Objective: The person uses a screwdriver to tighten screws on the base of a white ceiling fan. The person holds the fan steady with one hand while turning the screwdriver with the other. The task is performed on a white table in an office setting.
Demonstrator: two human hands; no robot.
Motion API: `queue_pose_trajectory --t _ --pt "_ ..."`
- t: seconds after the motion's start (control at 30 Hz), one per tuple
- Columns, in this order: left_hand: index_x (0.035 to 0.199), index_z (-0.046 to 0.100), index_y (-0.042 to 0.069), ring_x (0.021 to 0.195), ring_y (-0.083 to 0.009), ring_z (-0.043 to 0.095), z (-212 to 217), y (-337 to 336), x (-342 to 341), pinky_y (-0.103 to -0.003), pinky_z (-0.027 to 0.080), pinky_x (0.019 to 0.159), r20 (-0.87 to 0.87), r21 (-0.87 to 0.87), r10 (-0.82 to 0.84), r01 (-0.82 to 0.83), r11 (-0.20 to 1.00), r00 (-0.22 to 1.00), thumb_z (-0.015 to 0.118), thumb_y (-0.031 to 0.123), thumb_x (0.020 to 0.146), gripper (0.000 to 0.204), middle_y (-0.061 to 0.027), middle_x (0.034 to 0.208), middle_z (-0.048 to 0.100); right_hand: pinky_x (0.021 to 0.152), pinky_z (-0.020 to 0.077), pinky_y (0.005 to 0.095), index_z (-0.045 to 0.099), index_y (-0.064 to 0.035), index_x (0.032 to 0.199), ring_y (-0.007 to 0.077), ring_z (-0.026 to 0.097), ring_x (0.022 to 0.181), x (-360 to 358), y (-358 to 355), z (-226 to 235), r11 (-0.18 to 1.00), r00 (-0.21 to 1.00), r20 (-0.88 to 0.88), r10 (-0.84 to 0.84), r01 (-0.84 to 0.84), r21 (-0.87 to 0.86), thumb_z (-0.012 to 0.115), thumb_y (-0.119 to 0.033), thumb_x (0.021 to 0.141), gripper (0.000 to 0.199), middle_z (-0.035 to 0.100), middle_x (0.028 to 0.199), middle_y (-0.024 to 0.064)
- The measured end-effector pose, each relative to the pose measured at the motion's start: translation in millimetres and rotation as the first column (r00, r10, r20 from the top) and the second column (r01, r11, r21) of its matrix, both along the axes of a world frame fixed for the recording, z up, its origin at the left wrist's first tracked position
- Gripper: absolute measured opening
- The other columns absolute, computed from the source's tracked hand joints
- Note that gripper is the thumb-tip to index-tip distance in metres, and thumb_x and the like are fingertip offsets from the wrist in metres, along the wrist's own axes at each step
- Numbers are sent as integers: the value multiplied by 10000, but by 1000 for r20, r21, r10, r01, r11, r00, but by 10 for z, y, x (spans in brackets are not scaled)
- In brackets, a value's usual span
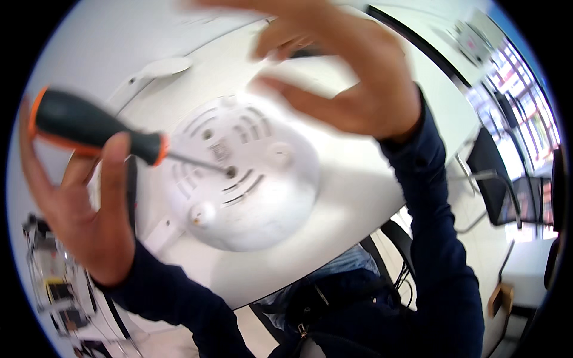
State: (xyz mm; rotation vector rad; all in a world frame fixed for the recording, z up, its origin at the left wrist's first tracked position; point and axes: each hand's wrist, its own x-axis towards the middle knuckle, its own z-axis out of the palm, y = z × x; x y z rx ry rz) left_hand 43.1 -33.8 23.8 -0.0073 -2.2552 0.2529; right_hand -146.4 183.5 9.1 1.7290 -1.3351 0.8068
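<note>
White plastic formed the round vented appliance base [242, 179], which lay underside up on the white table [358, 197]. A black-and-orange screwdriver [95, 128] was gripped in the left hand [71, 203], its tip set in a screw hole. The right hand [346, 77] was held above, fingers loosely curled, blurred.

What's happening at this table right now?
A person is working on a round white appliance lying bottom-up on a white table. The left hand holds a black-and-orange screwdriver, its tip set in a screw hole on the underside. The right hand is raised above the far edge, fingers spread, blurred.
</note>
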Motion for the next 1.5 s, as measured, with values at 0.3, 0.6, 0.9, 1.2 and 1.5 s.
queue_pose_trajectory --t 0.3,0.6,0.9,1.2,1.5 --pt "1371 192 34 929 -318 629 -187 180 79 -426 417 931 -136 401 -186 226 888 973 638 141 827 711 -255 956 620 453 362 179 567 -15 789 71 445 488 -515 3429 -1112 242 610 773 -173 787 -567 520 -86 853 107 520 629 47" --pt "1384 167 55 958 -344 611 -93 292 25 -415 452 905 -114 427 -184 216 878 976 579 66 856 670 -291 1025 583 708 458 309 538 -27 1053 190 583 852 -1005 3208 -3804 -18 -295 355 -887 790 613 486 -145 881 215 604 971 109" --pt "1371 169 31 947 -364 610 -85 271 34 -427 484 856 -100 398 -142 170 902 985 582 110 861 661 -314 980 585 721 463 310 540 -35 1056 194 583 856 -1081 3006 -4094 -173 -426 77 -901 518 838 500 -154 869 226 599 982 106" --pt "1367 164 14 927 -340 621 -111 222 64 -420 484 854 -88 329 -147 169 929 985 574 105 864 655 -293 991 589 733 467 312 541 -43 1060 197 583 860 -1111 3124 -4115 -182 -430 33 -902 448 875 514 -163 857 238 594 993 102" --pt "1353 168 -1 948 -333 616 -98 321 41 -396 477 862 -125 415 -189 224 882 974 545 75 878 611 -289 960 609 745 471 313 543 -51 1064 201 584 864 -1156 3404 -3997 -52 -424 162 -891 450 891 528 -171 845 251 589 1003 98"
